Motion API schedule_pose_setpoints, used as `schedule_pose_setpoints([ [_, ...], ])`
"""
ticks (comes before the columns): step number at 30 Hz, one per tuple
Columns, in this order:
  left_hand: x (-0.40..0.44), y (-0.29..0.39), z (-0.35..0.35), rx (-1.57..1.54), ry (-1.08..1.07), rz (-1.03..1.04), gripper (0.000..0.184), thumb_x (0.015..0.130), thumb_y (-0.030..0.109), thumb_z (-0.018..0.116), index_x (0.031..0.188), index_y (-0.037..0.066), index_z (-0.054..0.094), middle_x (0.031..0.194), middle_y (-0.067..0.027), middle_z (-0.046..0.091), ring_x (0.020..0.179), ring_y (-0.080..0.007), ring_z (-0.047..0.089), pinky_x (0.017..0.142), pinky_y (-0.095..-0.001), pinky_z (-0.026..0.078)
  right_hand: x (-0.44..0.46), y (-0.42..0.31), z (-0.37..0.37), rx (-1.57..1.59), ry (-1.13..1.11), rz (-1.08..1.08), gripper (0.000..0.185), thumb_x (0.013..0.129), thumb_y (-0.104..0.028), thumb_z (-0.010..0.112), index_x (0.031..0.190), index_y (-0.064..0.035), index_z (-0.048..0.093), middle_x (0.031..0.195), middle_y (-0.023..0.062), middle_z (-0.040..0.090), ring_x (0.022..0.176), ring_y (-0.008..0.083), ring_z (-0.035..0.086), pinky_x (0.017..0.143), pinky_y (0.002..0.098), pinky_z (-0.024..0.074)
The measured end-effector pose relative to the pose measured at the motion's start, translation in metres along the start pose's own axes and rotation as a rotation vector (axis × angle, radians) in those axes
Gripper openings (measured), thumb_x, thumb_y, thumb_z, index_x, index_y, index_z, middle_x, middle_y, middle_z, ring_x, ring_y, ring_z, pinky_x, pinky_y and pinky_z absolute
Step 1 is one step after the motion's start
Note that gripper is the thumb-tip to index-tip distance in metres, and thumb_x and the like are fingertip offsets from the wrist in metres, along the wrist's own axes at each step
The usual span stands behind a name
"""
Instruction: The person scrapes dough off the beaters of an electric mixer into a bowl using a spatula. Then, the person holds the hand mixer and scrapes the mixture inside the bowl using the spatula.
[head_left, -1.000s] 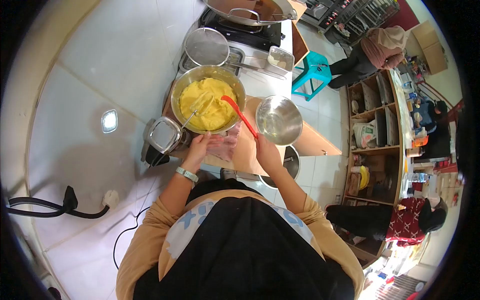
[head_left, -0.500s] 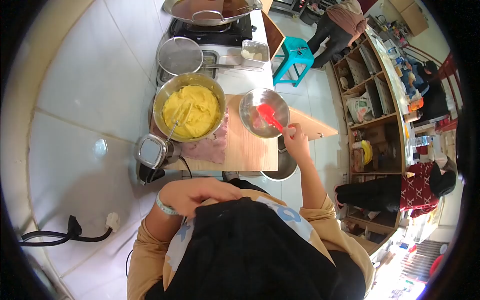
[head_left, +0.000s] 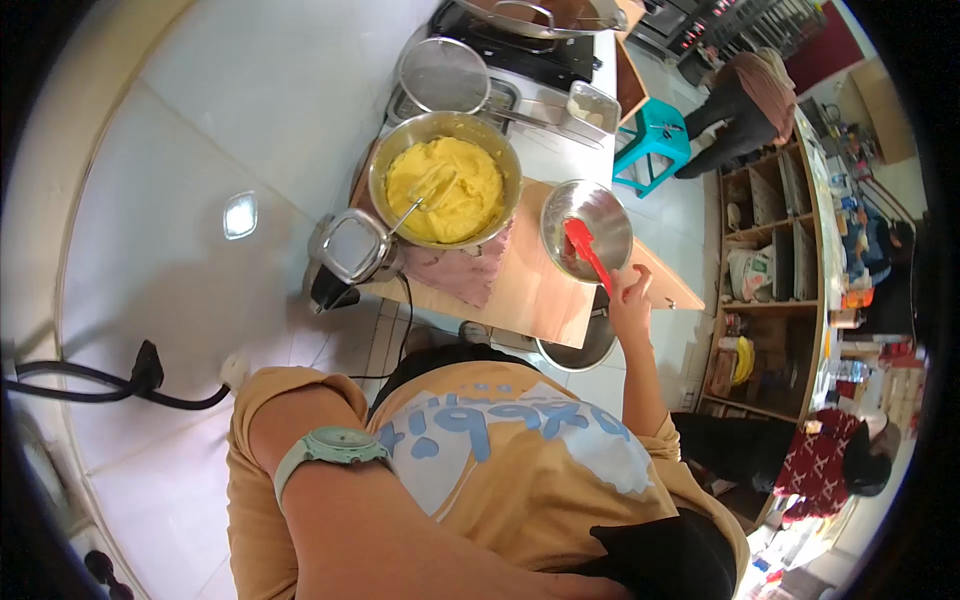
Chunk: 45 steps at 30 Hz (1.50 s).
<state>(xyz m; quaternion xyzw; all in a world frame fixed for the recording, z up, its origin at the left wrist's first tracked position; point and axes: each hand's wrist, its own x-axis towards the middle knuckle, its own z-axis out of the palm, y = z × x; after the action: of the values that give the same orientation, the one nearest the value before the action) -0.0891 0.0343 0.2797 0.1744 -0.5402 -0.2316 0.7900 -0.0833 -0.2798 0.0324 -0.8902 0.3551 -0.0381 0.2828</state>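
Observation:
My right hand (head_left: pixel 631 298) is closed on the handle of a red spatula (head_left: pixel 590 252). The spatula's head rests inside a steel bowl (head_left: pixel 622 222). My left hand (head_left: pixel 440 555), with a pale green watch (head_left: pixel 342 446) on the wrist, is low and close to the camera. One finger meets the edge of a black cloth (head_left: pixel 675 560) over my shirt; the other fingers are out of sight. Left of the steel bowl, a larger steel bowl (head_left: pixel 510 165) holds thick yellow batter (head_left: pixel 465 190). A hand mixer (head_left: pixel 356 246) leans there with its beater in the batter.
The bowls stand on a wooden board (head_left: pixel 550 300) and pink cloth (head_left: pixel 470 270). Behind are a strainer (head_left: pixel 445 76), a small metal tin (head_left: pixel 592 108) and a pan (head_left: pixel 530 14) on a stove. A teal stool (head_left: pixel 652 150), shelves (head_left: pixel 770 340) and other people are to the right.
My left hand has come down toward the camera, and the black cloth has shifted right, uncovering my shirt. The view has swung, so the bowls appear farther right. My right hand still grips the spatula.

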Motion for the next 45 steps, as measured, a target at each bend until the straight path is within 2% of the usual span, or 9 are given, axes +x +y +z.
schedule_pose_setpoints([
  [8,-0.013,0.043,-0.074,0.276,-0.353,-0.349,0.051,0.084,0.03,0.051,0.115,-0.01,0.049,0.113,-0.0228,0.054,0.101,-0.0376,0.055,0.086,-0.0429,0.044,0.018,-0.016,0.004,-0.052,0.445,-0.483,0.043,0.088,-0.026,0.057,0.123,-0.0043,0.042,0.104,0.0118,0.055,0.096,0.0268,0.052,0.088,0.0411,0.0343],
  [13,-0.096,0.033,-0.118,0.822,0.42,-0.927,0.021,0.08,0.007,0.048,0.094,-0.002,0.06,0.079,-0.015,0.065,0.072,-0.0239,0.064,0.064,-0.0308,0.049,0.023,-0.056,-0.007,0.1,0.493,-0.668,0.032,0.088,-0.013,0.057,0.116,-0.0011,0.047,0.099,0.0126,0.057,0.091,0.0244,0.054,0.086,0.0388,0.0368],
  [15,-0.157,0.023,-0.126,1.233,0.431,-1.472,0.024,0.081,0.018,0.055,0.096,0.0,0.062,0.082,-0.0174,0.065,0.071,-0.0291,0.065,0.067,-0.0353,0.05,0.026,-0.06,-0.006,0.166,0.489,-0.723,0.03,0.088,-0.01,0.057,0.114,-0.0002,0.047,0.098,0.0125,0.057,0.09,0.0231,0.054,0.085,0.0374,0.0384],
  [18,-0.252,-0.004,-0.133,1.569,0.822,-1.594,0.035,0.082,0.026,0.061,0.104,-0.001,0.059,0.085,-0.0185,0.066,0.074,-0.0283,0.065,0.072,-0.0368,0.051,0.023,-0.06,-0.001,0.267,0.453,-0.76,0.026,0.088,-0.006,0.056,0.111,0.0008,0.048,0.096,0.012,0.057,0.088,0.0209,0.054,0.084,0.0347,0.0409],
  [22,-0.276,-0.043,-0.181,1.383,1.354,-0.5,0.049,0.074,0.021,0.073,0.112,-0.004,0.053,0.09,-0.0154,0.066,0.079,-0.0227,0.064,0.075,-0.0342,0.051,0.023,-0.066,0.009,0.387,0.425,-0.756,0.024,0.086,-0.004,0.057,0.109,0.0006,0.049,0.094,0.0126,0.058,0.086,0.0216,0.055,0.081,0.0341,0.0431],
  [27,-0.336,-0.081,-0.236,1.032,1.56,-0.219,0.037,0.066,0.005,0.076,0.098,-0.004,0.06,0.087,-0.0085,0.066,0.076,-0.0163,0.062,0.069,-0.0287,0.051,0.02,-0.072,0.007,0.455,0.396,-0.742,0.022,0.088,-0.006,0.056,0.107,0.0021,0.048,0.094,0.0116,0.056,0.088,0.0185,0.053,0.084,0.0324,0.0421],
  [34,-0.182,-0.008,-0.199,1.437,1.301,-0.807,0.023,0.064,0.006,0.069,0.085,-0.003,0.064,0.066,-0.005,0.063,0.054,-0.0107,0.057,0.051,-0.0257,0.046,0.026,-0.066,-0.005,0.559,0.382,-0.696,0.022,0.086,-0.004,0.057,0.107,0.0013,0.05,0.091,0.0107,0.057,0.081,0.0175,0.055,0.078,0.0302,0.0445],
  [38,-0.108,0.013,-0.172,0.898,1.201,-0.903,0.019,0.075,0.014,0.069,0.082,-0.002,0.061,0.06,-0.0047,0.059,0.05,-0.0115,0.057,0.048,-0.0244,0.046,0.007,-0.079,0.014,0.688,0.025,-0.654,0.023,0.084,-0.002,0.059,0.106,-0.0012,0.052,0.086,0.0087,0.059,0.074,0.0157,0.057,0.07,0.029,0.0461],
  [45,-0.078,-0.033,-0.203,0.258,1.055,-0.868,0.026,0.09,0.023,0.055,0.1,0.002,0.046,0.078,-0.0096,0.057,0.048,-0.0157,0.056,0.039,-0.0273,0.046,0.004,-0.099,0.073,0.101,-0.723,-0.659,0.032,0.088,-0.022,0.053,0.113,-0.0023,0.05,0.083,0.014,0.061,0.068,0.0236,0.062,0.061,0.0346,0.049],
])
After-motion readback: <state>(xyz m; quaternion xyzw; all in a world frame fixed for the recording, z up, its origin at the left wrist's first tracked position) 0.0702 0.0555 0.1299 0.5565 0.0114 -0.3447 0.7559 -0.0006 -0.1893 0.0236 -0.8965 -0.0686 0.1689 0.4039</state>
